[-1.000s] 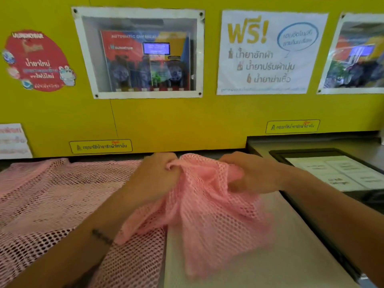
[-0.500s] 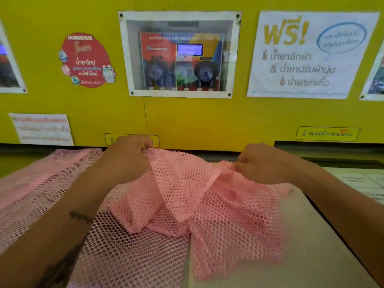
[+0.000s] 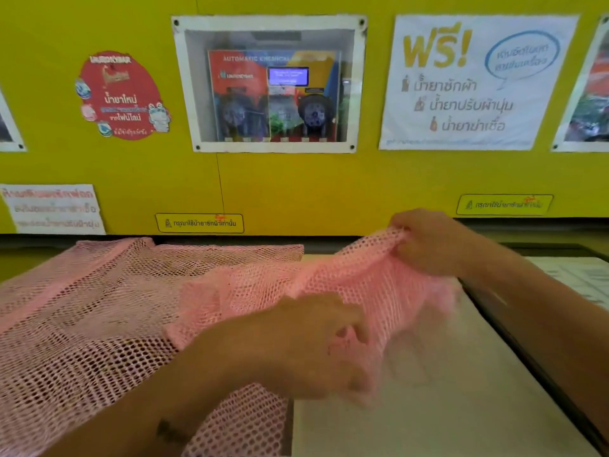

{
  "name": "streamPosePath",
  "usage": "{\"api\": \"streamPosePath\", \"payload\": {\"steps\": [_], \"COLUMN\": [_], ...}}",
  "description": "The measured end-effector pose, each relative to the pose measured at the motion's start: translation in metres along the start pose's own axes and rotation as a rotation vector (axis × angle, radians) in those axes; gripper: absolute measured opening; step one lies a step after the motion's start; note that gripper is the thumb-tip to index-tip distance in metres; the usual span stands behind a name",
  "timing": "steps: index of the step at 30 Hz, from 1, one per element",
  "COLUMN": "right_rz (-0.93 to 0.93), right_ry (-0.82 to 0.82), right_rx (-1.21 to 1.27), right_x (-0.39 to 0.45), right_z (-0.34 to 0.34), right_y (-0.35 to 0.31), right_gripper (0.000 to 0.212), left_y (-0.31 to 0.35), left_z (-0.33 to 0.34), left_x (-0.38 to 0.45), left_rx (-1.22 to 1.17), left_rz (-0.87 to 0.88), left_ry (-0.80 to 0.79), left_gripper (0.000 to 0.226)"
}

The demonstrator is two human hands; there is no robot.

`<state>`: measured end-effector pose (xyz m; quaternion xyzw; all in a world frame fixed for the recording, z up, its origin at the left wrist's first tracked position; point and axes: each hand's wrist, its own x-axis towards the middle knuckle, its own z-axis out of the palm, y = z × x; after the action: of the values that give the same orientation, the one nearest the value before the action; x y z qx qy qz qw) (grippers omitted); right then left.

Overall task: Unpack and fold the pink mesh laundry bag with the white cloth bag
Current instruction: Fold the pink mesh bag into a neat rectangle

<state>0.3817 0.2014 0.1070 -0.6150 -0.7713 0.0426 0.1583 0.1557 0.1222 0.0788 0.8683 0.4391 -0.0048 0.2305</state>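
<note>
- Pink mesh laundry bag [image 3: 99,324] lies spread across the left and middle of the frame on the worktop [image 3: 445,407], its right end lifted off the surface. If the flat part at the left drags as the right end is pulled, the layers could bunch and any fold would come out crooked.
- Left hand [image 3: 306,344], lower middle of the frame, is on the mesh with fingers curled. It is blurred, so I cannot tell whether it has really pinched the net or only rests on it. A loose hold there could let the near edge slip, and the bag would sag into a heap.
- Open holes in the net look easy to snag; a fingertip caught in one could tug the fabric out of line.
- Right hand [image 3: 428,245], right of centre and higher up, is closed tight on a gathered corner of the mesh, held above the surface. Pulling too hard against the other hand may stretch the net unevenly.
- White cloth bag: I cannot pick it out for certain; the pale surface under the mesh at lower right may be it or bare worktop. If it is the cloth, it could get dragged along.
</note>
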Motion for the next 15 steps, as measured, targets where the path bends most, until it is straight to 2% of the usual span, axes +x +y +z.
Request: {"api": "streamPosePath", "payload": {"steps": [2,3,5,7,10,12,14,15], "right_rz": [0.089,0.119,0.158,0.19,0.127,0.096,-0.013,-0.101], "right_ry": [0.044,0.001,-0.156,-0.231,-0.069,-0.006,-0.063,-0.152], "right_rx": [0.133,0.151,0.152,0.231,0.288,0.464,0.584,0.577], "right_x": [0.002,0.001,-0.004,-0.01,-0.014,-0.019,-0.03,-0.039], "right_z": [-0.015,-0.019,-0.022,-0.018,-0.014,-0.017,-0.025,-0.027], "right_y": [0.008,0.011,0.016,0.023,0.035,0.032,0.024,0.016], "right_gripper": [0.011,0.017,0.033,0.037,0.024,0.018,0.021,0.031], "left_y": [0.002,-0.001,-0.007,-0.014,-0.02,-0.026,-0.033,-0.037], "left_z": [0.015,0.02,0.023,0.015,-0.015,-0.039,-0.06,-0.067], "left_x": [0.012,0.018,0.025,0.025,0.021,0.021,0.024,0.026], "left_rx": [0.118,0.181,0.226,0.118,-0.141,-0.205,-0.216,-0.218], "left_rz": [-0.019,-0.001,0.077,0.099,0.108,0.104,0.059,0.034], "left_ry": [-0.061,-0.021,0.127,0.237,0.489,0.692,0.856,0.93], "left_gripper": [0.05,0.042,0.018,0.013,0.018,0.019,0.017,0.015]}}
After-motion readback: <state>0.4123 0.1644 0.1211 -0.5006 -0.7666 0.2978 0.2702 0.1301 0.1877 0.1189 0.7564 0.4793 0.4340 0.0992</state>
